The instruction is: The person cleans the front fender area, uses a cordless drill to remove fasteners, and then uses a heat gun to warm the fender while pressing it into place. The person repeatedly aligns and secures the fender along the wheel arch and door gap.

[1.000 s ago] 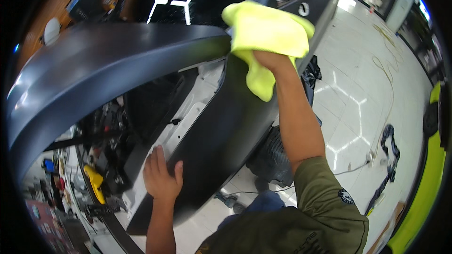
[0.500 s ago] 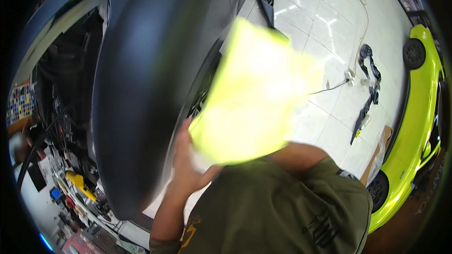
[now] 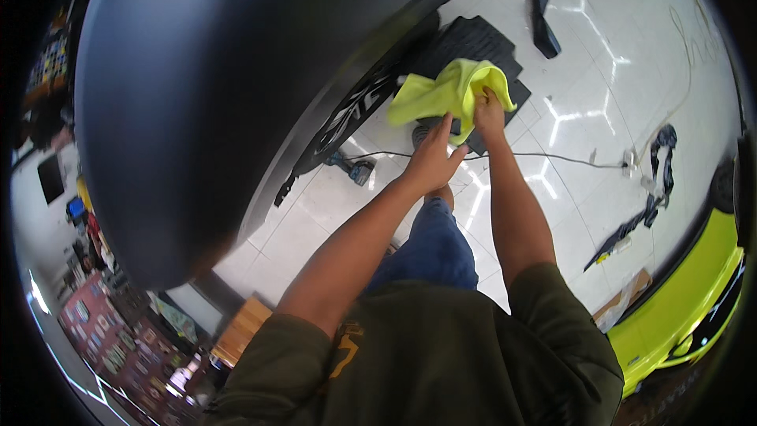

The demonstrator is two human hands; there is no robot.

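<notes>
A yellow-green cloth [image 3: 445, 91] hangs folded and rumpled in front of me, beside a dark matte car body panel [image 3: 197, 87]. My right hand [image 3: 489, 114] has its fingers closed on the cloth's right part, partly inside a fold. Just below it, my left hand [image 3: 430, 159] has its fingers stretched out and its thumb apart. The fingertips of that hand reach the lower edge of the cloth; whether they press on it I cannot tell.
A car wheel [image 3: 351, 118] shows under the panel, with a cordless power tool [image 3: 359, 172] on the floor. Black ribbed mats [image 3: 465, 43] lie beyond the cloth. A cable [image 3: 552, 156] crosses the tiles. Black film strips [image 3: 544, 28] lie farther off. A lime-coloured car [image 3: 682, 284] stands right.
The cloth was spread wide and blurred close to me; now it is bunched, farther away. My right hand has come into sight on it. The view has shifted, showing my legs and the mats.
</notes>
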